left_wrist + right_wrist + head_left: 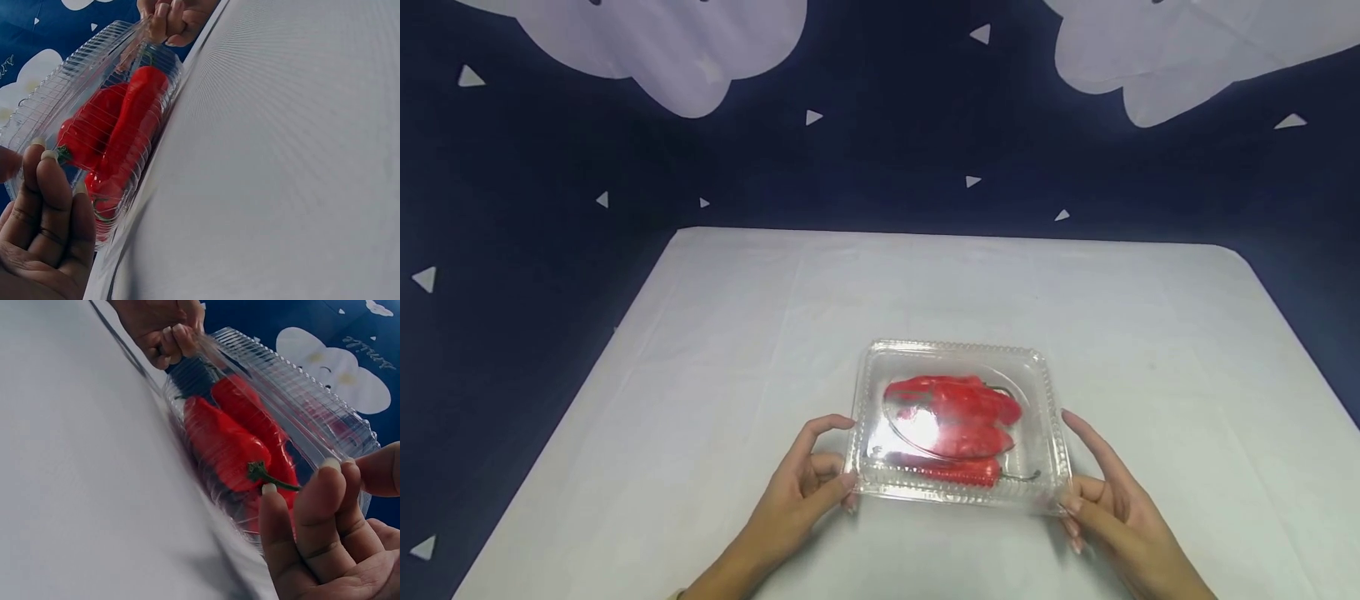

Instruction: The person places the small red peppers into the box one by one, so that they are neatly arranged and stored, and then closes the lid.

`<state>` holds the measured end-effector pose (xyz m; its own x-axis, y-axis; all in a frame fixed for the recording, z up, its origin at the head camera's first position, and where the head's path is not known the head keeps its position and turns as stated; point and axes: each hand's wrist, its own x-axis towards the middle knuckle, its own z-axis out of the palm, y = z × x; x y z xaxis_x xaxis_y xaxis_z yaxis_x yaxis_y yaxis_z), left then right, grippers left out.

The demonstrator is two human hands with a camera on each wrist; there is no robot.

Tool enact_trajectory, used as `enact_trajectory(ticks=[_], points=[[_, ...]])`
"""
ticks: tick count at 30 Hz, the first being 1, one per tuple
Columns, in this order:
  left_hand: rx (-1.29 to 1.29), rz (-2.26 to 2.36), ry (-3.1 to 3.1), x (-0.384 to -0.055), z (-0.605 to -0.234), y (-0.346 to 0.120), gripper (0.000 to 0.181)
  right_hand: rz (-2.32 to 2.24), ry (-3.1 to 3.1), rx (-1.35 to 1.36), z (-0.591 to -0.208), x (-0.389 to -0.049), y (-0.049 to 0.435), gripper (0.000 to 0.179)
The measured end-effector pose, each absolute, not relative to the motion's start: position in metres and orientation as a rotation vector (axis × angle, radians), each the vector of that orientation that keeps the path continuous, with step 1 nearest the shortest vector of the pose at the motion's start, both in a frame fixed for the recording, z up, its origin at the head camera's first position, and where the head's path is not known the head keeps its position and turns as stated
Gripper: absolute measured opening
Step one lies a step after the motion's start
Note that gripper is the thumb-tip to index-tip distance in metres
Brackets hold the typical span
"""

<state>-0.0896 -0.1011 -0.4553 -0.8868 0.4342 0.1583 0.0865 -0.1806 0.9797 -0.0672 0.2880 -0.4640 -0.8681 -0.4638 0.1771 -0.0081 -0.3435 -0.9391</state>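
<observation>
A clear plastic clamshell box (868,367) with ribbed walls has its lid down over several red peppers (966,408). Green stems show through the plastic. My left hand (797,492) pinches the box's left rim between thumb and fingers. At the opposite end, the right hand (1120,512) pinches the rim near the front corner, its index finger stretched along the side. In the left wrist view, long red peppers (134,119) lie inside, beside the fingers (53,181). The right wrist view shows a curved green stem (278,481) close behind the right fingertips.
A white-covered table (715,333) lies under and around the box. Behind it hangs a dark blue cloth (887,150) with white clouds and small triangles.
</observation>
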Motion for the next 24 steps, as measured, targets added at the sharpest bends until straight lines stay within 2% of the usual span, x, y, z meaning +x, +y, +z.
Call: enact_trajectory(ticks=[9, 15, 21, 24], points=[[0.616, 2.117, 2.002, -0.09, -0.458, -0.104, 0.054, -2.15, 1.721, -0.579, -0.463, -0.07, 0.286, 0.083], [0.633, 1.943, 2.374, -0.095, -0.46, -0.119, 0.05, -2.119, 1.907, -0.664, -0.467, -0.075, 0.287, 0.08], [0.414, 1.575, 2.924, -0.103, -0.436, -0.148, 0.028, -2.075, 2.072, -0.598, -0.47, -0.077, 0.29, 0.067], [0.42, 1.31, 3.154, -0.113, -0.419, -0.153, 0.029, -1.965, 2.341, -0.569, -0.463, -0.079, 0.295, 0.062]])
